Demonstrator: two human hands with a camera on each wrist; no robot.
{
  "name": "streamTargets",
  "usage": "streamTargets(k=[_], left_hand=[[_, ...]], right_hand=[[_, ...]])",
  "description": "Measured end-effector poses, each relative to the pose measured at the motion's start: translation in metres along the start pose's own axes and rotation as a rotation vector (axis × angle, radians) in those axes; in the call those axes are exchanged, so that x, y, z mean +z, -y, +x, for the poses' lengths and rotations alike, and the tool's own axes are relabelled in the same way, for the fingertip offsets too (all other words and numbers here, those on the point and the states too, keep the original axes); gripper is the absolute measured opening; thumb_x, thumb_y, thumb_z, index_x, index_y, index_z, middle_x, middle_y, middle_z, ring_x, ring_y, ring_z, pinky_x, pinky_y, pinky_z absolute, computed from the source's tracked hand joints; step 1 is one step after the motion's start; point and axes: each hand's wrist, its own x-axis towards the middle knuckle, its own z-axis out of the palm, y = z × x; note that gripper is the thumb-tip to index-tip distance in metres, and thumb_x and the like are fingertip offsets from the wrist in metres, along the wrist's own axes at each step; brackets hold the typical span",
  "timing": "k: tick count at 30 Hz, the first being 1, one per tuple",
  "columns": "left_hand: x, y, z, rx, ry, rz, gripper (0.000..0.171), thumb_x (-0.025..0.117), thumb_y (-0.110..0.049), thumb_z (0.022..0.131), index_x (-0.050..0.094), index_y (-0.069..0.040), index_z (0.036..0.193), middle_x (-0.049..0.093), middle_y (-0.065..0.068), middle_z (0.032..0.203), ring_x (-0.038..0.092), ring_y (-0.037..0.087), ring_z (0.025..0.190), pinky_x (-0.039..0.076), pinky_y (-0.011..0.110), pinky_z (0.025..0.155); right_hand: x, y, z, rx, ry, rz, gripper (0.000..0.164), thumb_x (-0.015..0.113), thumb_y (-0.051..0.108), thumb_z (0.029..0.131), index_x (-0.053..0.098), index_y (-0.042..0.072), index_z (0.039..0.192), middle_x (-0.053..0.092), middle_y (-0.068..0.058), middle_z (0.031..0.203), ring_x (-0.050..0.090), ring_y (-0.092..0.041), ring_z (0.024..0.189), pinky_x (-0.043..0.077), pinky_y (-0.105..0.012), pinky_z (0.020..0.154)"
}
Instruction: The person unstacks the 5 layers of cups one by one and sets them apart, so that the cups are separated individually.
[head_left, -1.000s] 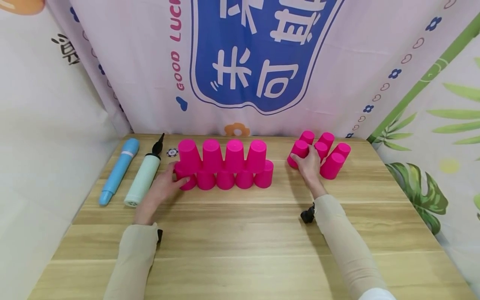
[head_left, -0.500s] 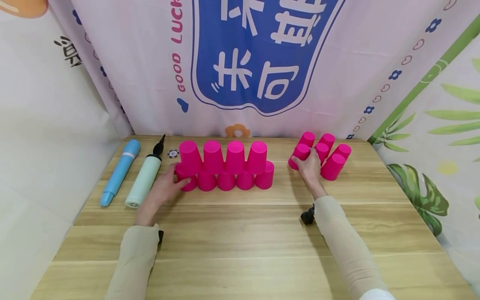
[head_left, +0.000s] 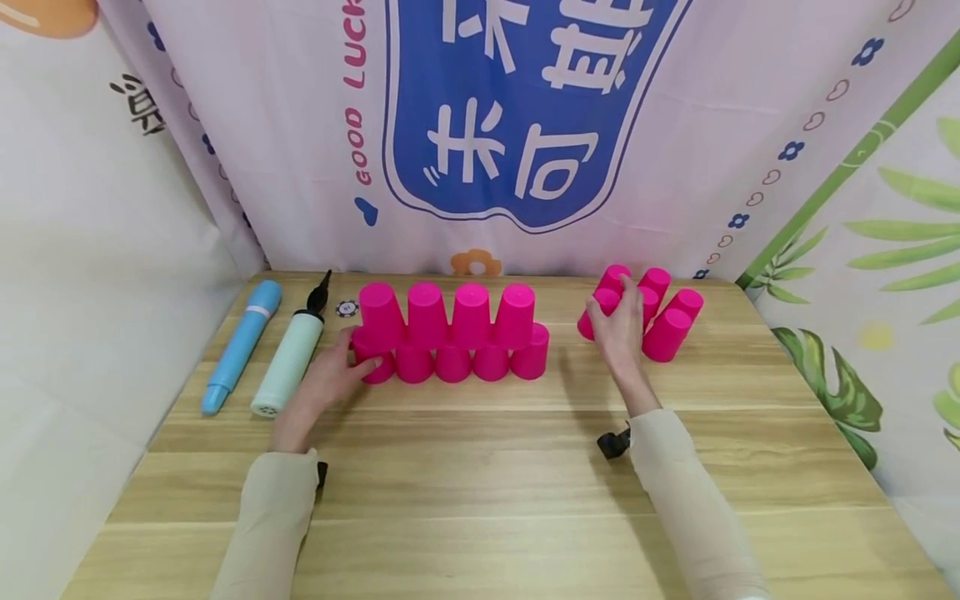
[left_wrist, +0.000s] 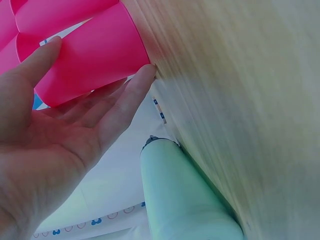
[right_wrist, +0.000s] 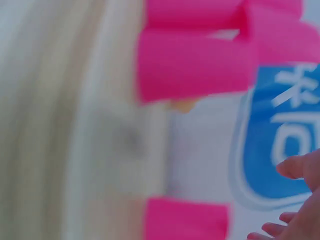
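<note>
Pink upside-down cups stand in two tiers on the table. My left hand (head_left: 333, 371) holds the left end cup (head_left: 378, 367) of the bottom row, thumb at its front and fingers along the far side. In the left wrist view, that cup (left_wrist: 95, 55) lies between the thumb and the fairly straight fingers. To the right, my right hand (head_left: 618, 329) hovers over a loose cluster of pink cups, in front of the near-left cup (head_left: 590, 321). In the right wrist view, the right hand (right_wrist: 297, 215) has its fingers spread, apart from a pink cup (right_wrist: 185, 220).
A pale green hand pump (head_left: 288, 362) and a blue tube-shaped tool (head_left: 242, 346) lie left of the stack. Behind the pump is a poker chip (head_left: 347, 308). Cups of the right cluster (head_left: 666, 335) stand close together. A printed cloth (head_left: 300, 225) hangs along the table's back edge.
My right hand has lifted off the near-left cup of the cluster, rising slightly with its fingers spreading. The left hand keeps its place at the end cup.
</note>
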Motion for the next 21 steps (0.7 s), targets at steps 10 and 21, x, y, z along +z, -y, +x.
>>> streamTargets(k=[10, 21], left_hand=[[0.001, 0.001, 0.002, 0.016, -0.007, -0.008, 0.072, 0.057, -0.028, 0.097, 0.019, 0.005, 0.148, 0.045, 0.030, 0.137, 0.045, 0.047, 0.124, 0.039, 0.056, 0.102], [0.000, 0.000, 0.000, 0.030, -0.008, -0.008, 0.071, 0.057, -0.028, 0.097, 0.019, 0.005, 0.147, 0.046, 0.031, 0.136, 0.046, 0.047, 0.123, 0.040, 0.056, 0.101]], right_hand=[[0.009, 0.062, -0.038, -0.206, 0.265, 0.339, 0.065, 0.068, 0.031, 0.090, 0.041, 0.004, 0.142, 0.048, -0.011, 0.141, 0.042, -0.024, 0.133, 0.030, -0.038, 0.113], [0.034, 0.059, -0.051, -0.193, 0.365, 0.276, 0.070, 0.076, 0.031, 0.083, 0.044, 0.008, 0.140, 0.054, -0.009, 0.129, 0.052, -0.025, 0.117, 0.047, -0.042, 0.099]])
